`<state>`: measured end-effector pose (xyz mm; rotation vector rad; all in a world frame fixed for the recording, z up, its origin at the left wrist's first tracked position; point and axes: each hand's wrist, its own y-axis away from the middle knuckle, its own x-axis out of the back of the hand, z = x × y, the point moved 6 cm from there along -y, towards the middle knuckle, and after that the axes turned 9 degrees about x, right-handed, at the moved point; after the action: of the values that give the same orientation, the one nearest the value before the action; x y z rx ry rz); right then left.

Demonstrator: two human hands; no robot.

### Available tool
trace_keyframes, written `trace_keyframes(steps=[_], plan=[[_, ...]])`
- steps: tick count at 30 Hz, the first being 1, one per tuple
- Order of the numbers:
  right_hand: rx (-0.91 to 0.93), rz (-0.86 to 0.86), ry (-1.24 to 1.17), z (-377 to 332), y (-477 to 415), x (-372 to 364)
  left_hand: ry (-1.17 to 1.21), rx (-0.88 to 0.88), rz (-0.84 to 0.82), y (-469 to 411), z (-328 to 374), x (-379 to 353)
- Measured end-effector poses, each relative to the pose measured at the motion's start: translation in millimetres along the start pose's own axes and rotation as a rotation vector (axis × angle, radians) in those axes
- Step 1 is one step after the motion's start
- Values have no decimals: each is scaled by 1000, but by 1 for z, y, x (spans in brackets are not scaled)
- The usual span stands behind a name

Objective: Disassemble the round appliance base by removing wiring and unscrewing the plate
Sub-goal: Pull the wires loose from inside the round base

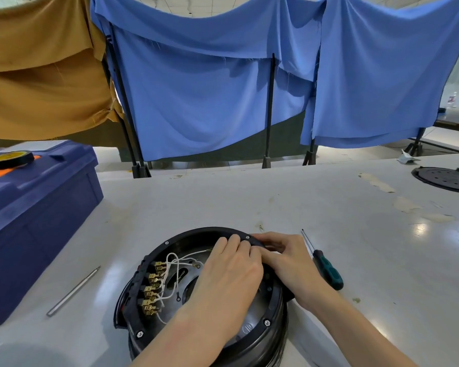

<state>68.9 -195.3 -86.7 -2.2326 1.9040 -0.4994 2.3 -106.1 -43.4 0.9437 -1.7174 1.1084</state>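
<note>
A round black appliance base (270, 308) sits open side up on the pale grey desk (329, 207), near its front edge; white wires (170, 263) loop from a row of brass terminals (151, 290) on its left side. The left hand (228, 268) lies over the inside, fingers bent down at the far rim; whether they pinch anything I cannot tell. The right hand (284, 258) meets it there, fingers curled round the base's rim. A green-handled screwdriver (326, 268) lies just right of the base; a thin metal rod (73, 291) lies to its left, near a blue plastic toolbox (32, 221).
</note>
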Motion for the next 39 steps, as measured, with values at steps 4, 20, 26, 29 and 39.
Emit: trace_keyframes(steps=[4,20,26,29,39], plan=[[-23,8,-5,2,0,0,8,32,-27,-2,0,-4],[-43,2,-50,4,1,0,133,103,-175,-8,-19,-17],[-35,-3,-38,3,1,0,57,96,-85,-7,-14,-13],[-31,0,-44,2,1,-1,13,152,-90,-4,-13,-16],[-41,-1,-45,0,2,-1,-40,259,-140,3,-41,-12]])
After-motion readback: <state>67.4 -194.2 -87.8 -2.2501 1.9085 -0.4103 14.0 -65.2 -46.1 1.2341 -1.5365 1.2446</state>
